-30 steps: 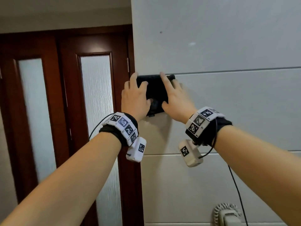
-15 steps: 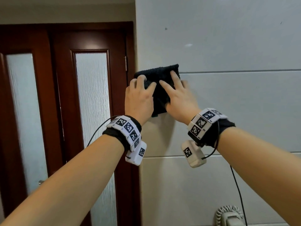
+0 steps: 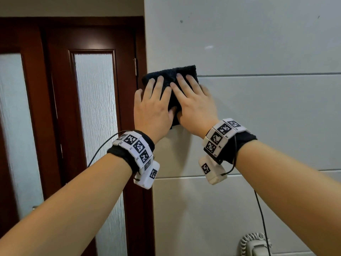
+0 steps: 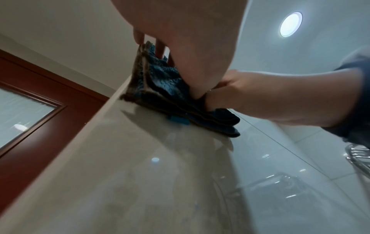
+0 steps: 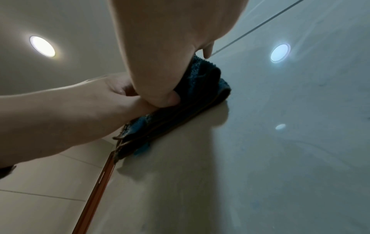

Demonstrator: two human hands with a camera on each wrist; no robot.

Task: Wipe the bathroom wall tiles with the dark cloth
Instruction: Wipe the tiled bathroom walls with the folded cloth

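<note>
Cloth (image 3: 170, 84) pinned flat to the tiles (image 3: 258, 117) at the wall's corner, beside the door (image 3: 60, 108).
I have both hands, left (image 3: 152, 108) and right (image 3: 196, 106), on it with fingers straight and spread, thumbs tucked into its lower fold; I judge a stroke leftward could slide it off the corner.

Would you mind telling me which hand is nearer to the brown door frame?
Left. The left hand presses the dark cloth at the tile wall's edge, right beside the door frame; the right hand lies on the cloth's far side.
</note>
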